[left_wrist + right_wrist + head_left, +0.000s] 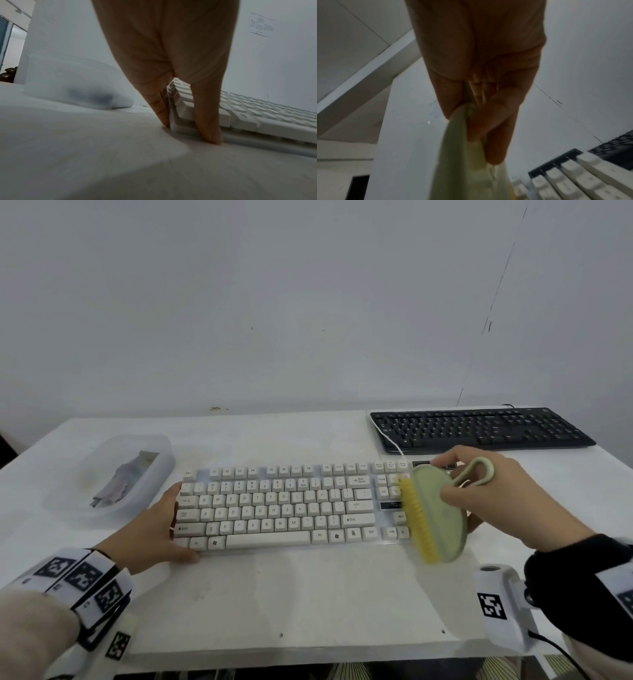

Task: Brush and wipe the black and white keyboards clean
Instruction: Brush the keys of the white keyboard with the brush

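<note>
While the left hand point(156, 523) is bracing the white keyboard's point(274, 508) left end with straight fingers, the right hand point(493, 494) is gripping a green scrub brush point(436, 511), yellow bristles facing that keyboard's right end. Black keyboard point(479, 428) is lying behind it on the desk point(308, 594).

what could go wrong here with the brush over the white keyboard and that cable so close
The brush, gripped by the right hand, is tilted on edge over the white keyboard; its bristles could snag the white cable lying across the black keyboard. Only the left hand braces the left end, so a hard stroke might swing the right end.
</note>
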{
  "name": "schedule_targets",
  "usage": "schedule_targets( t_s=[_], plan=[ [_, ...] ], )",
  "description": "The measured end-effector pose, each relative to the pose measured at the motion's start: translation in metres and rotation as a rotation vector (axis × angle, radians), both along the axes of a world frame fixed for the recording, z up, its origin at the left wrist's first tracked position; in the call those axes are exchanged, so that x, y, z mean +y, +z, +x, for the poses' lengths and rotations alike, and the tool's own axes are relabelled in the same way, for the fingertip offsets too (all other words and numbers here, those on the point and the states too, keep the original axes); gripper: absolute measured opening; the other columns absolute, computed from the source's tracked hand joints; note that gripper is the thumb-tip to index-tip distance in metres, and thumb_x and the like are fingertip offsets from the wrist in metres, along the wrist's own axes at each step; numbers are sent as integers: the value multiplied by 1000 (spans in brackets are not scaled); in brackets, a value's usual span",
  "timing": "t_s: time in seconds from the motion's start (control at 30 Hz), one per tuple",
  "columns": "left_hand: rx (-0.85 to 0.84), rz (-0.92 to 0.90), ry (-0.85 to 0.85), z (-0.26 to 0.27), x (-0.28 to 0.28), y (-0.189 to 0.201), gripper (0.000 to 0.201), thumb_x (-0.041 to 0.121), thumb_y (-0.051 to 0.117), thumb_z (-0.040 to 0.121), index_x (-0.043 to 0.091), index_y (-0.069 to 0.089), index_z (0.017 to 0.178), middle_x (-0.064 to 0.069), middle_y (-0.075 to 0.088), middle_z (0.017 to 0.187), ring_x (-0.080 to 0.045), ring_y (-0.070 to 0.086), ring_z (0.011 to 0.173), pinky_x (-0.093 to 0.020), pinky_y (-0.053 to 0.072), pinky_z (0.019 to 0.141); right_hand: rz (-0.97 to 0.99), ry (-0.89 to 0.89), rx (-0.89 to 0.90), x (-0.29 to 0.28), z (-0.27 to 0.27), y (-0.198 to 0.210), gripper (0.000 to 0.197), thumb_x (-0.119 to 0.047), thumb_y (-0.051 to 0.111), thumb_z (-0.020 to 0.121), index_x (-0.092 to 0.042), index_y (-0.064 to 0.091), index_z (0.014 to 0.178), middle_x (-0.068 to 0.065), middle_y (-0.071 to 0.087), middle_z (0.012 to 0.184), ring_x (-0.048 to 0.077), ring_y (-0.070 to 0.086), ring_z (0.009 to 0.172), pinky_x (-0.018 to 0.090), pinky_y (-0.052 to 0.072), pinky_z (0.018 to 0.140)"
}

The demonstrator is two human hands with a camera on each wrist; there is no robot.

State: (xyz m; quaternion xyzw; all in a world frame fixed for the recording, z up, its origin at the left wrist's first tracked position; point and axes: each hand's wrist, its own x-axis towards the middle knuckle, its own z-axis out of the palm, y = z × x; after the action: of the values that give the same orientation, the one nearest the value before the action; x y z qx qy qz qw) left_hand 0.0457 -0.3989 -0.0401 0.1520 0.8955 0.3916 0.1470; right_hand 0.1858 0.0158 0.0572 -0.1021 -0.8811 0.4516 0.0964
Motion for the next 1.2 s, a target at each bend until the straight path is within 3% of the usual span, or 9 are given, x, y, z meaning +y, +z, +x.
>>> schedule_targets(
  t_s=[0.1,0.2,0.33,0.43,0.6,0.73,0.87,1.07,1.2],
  plan=[
    [10,-11,5,0,0,0,108,7,90,53,23,29,141,13,59,120,8,59,101,-12,50,79,-24,-51,118,-3,-5,8,31,0,60,77,-26,66,91,5,65,80,17,60,62,26,53,44],
    [6,-9,10,0,0,0,110,8,91,51,23,29,141,12,59,119,6,60,101,-16,51,81,-36,-121,225,-8,-14,9,33,-3,59,80,-28,65,100,1,66,84,18,62,70,37,59,54],
    [12,-11,12,1,1,1,108,8,90,51,23,30,139,12,60,117,6,61,99,-18,52,80,8,-78,102,-7,-10,1,31,-1,59,80,-27,64,96,4,64,85,17,59,66,29,57,48],
    [12,-15,20,1,1,0,106,5,90,53,22,30,139,12,60,116,5,61,98,-18,52,78,20,-35,6,-3,-1,0,29,0,61,78,-25,65,92,9,64,80,21,58,62,30,55,45],
    [4,-15,20,0,1,0,108,5,90,54,23,28,141,13,60,117,1,62,101,-16,52,79,-5,-120,183,-6,-8,8,34,-1,58,78,-29,65,96,-1,66,83,17,59,66,36,59,54],
    [11,-12,12,0,2,0,107,4,90,53,23,29,140,13,60,117,7,61,98,-14,52,76,5,-103,118,-6,-6,-1,33,-1,59,78,-29,64,96,4,65,86,24,61,69,41,59,53],
    [8,-15,20,0,0,-1,109,5,90,54,24,27,141,13,59,118,2,61,101,-16,51,78,3,-6,-31,-4,9,0,30,1,61,77,-26,66,88,11,63,78,19,57,59,27,52,43],
    [13,4,7,1,0,-1,107,2,89,53,24,29,139,12,59,118,6,61,99,-16,51,78,-58,-95,207,-16,-6,11,35,-1,59,78,-29,66,96,-1,64,78,15,58,66,33,58,51],
    [7,22,-11,1,-1,0,117,23,90,41,26,29,140,12,60,120,4,60,103,-23,52,86,-25,-94,205,-26,-17,4,35,-3,58,79,-31,64,99,2,64,81,16,54,66,42,56,57]
  ],
)
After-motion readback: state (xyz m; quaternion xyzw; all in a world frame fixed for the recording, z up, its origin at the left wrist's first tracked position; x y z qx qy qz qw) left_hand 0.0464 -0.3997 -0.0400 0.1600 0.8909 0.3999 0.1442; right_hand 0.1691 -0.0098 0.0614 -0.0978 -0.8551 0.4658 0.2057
